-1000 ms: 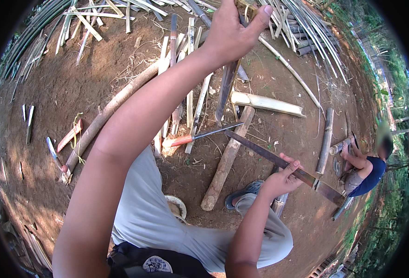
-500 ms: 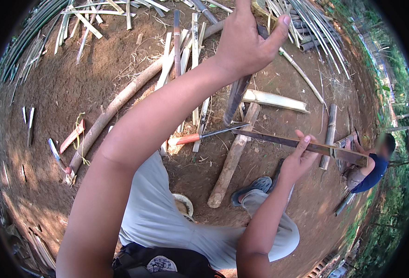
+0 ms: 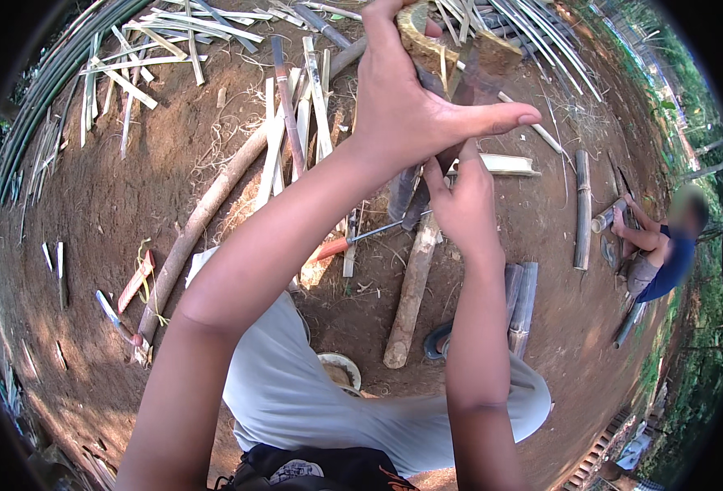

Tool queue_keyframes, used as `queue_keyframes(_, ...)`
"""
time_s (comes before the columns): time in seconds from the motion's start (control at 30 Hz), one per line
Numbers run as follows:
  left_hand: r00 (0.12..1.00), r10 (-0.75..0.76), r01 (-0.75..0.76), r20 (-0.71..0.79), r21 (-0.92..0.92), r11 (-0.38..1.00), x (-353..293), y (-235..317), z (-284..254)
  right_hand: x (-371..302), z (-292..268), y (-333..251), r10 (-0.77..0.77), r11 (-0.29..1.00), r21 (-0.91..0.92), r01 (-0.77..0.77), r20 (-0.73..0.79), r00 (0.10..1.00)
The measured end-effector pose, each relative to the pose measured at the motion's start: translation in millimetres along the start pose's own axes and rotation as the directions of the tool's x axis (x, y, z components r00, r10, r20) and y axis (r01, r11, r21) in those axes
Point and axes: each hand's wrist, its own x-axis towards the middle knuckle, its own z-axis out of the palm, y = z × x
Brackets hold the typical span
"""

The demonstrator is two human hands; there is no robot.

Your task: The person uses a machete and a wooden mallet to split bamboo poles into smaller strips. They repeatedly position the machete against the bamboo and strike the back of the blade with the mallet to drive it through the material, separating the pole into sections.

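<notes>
My left hand (image 3: 402, 106) is raised at the top centre, its fingers behind split bamboo pieces (image 3: 427, 53) and its thumb stretched out to the right. The pieces have pale cut ends above, and their dark lower ends (image 3: 405, 192) point down. Just below, my right hand (image 3: 468, 196) grips a dark bamboo strip against the others, thumb and forefinger up; its other fingers are partly hidden. Under my hands lies a knife with an orange-red handle (image 3: 326, 250) and thin blade (image 3: 378, 230), its tip by a short log (image 3: 411, 295).
A long pole (image 3: 202, 209) slants across the ground at left, near a red sheath-like piece (image 3: 136, 282). Pale bamboo strips (image 3: 320, 98) lie beyond. Dark bamboo lengths (image 3: 523, 307) rest by my right knee. Another person (image 3: 664, 254) sits at far right.
My right hand has moved up and left, bringing its bamboo strip from out at the right to the pieces in my left hand. The left hand has turned, showing the cut ends.
</notes>
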Motion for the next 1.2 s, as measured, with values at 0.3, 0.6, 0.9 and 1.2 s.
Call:
queue_keyframes(0.3,0.997,-0.001,0.003,-0.077,0.026,1.0,3.6,-6.7,6.4,-149.3,130.4,101.9,0.586,0.809,0.425,-0.406,-0.53,0.613)
queue_keyframes(0.6,0.981,0.188,-0.186,-0.048,0.052,0.981,-1.2,-5.2,18.4,-187.7,353.8,129.8,0.896,0.374,0.244,-0.895,0.156,0.416)
queue_keyframes(0.9,0.983,0.11,-0.113,-0.148,-0.008,0.994,3.1,-8.1,25.3,-197.7,318.2,143.6,0.971,0.05,0.681,-0.73,0.139,0.196)
queue_keyframes(1.2,0.971,-0.047,0.053,-0.234,0.022,0.998,5.4,-16.1,25.1,-201.2,213.4,129.0,0.885,0.421,0.411,-0.809,0.008,0.465)
